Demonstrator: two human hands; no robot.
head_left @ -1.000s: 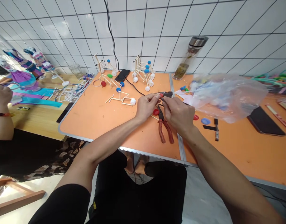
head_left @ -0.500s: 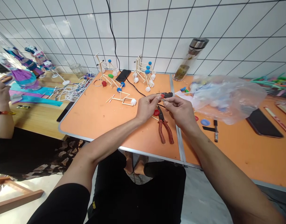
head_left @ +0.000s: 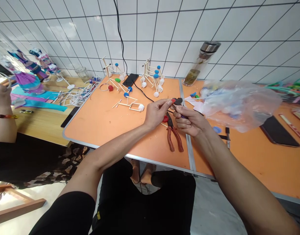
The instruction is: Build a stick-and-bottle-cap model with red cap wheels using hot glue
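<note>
My left hand (head_left: 158, 112) pinches a small red bottle cap (head_left: 173, 101) between thumb and fingertips above the orange table. My right hand (head_left: 190, 120) is closed around a thin pointed tool with a bit of purple (head_left: 182, 116) showing between the fingers; its tip is at the cap. Most of the tool is hidden, so its exact kind is unclear. Pliers (head_left: 174, 138) with reddish-brown handles lie just below my hands, beside a red ring-shaped piece (head_left: 165, 119). Behind my fingertips is a black object (head_left: 177, 101), partly covered.
Stick figures with coloured caps (head_left: 146, 76) stand toward the tiled wall, near a phone (head_left: 130, 80). A flat stick frame (head_left: 130, 105) lies left. Right are a tea bottle (head_left: 194, 73), a plastic bag (head_left: 238, 104) and another phone (head_left: 279, 130). Someone's hand (head_left: 1, 98) is far left.
My right hand has turned and its fingers have curled round the thin tool, its tip now at the red cap. My left hand keeps its pinch, shifted slightly right.
</note>
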